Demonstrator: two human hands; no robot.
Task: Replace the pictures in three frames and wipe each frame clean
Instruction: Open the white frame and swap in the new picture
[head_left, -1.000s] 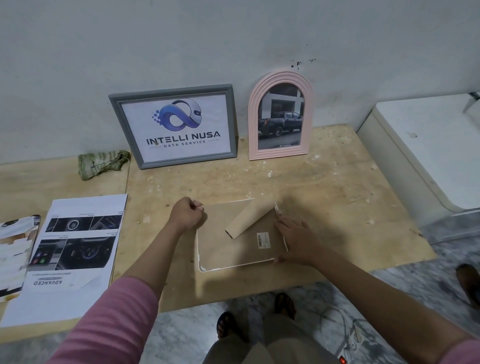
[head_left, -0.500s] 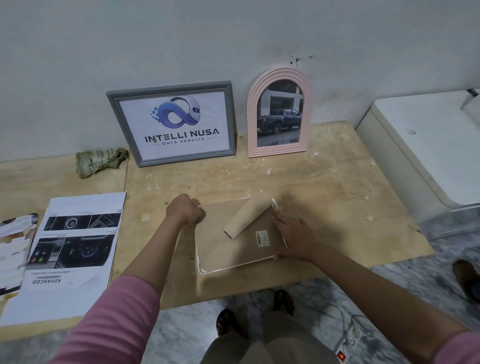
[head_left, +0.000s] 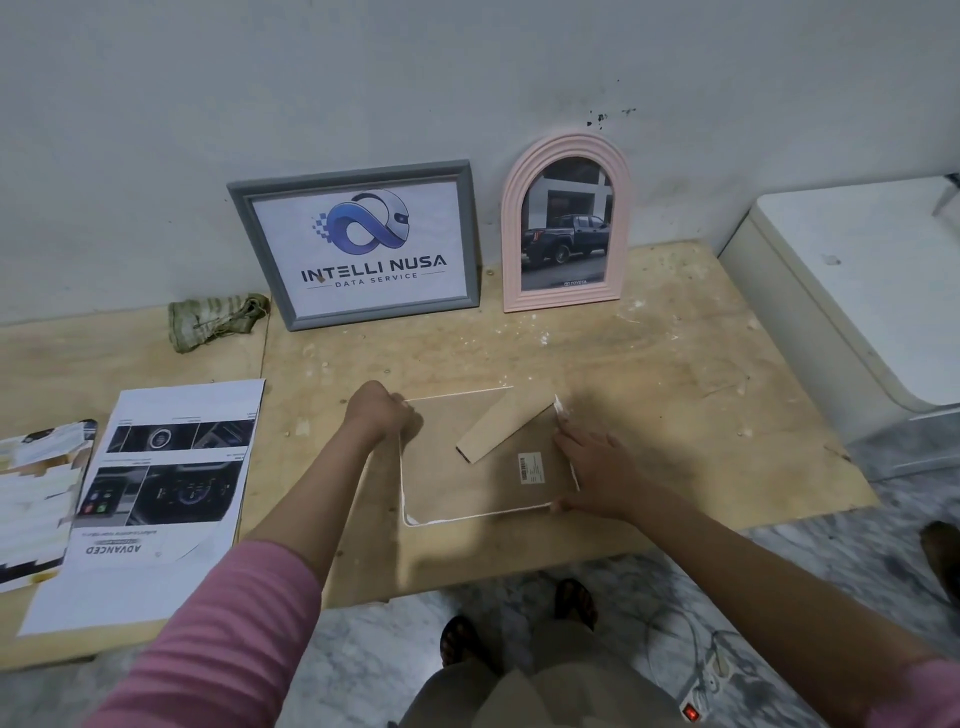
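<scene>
Nothing moved | frame (head_left: 483, 467) face-down, long axis left-right | left hand (head_left: 379, 415) fisted at its corner | right hand (head_left: 597, 473) flat

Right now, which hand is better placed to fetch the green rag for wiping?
Left. The left hand is at the face-down white frame's left corner, on the green rag's side; the right hand lies across the frame.

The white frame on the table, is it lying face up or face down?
Face down. The white frame lies flat with its brown backing board, barcode sticker and fold-out stand facing up; only a thin white rim shows around the edge.
</scene>
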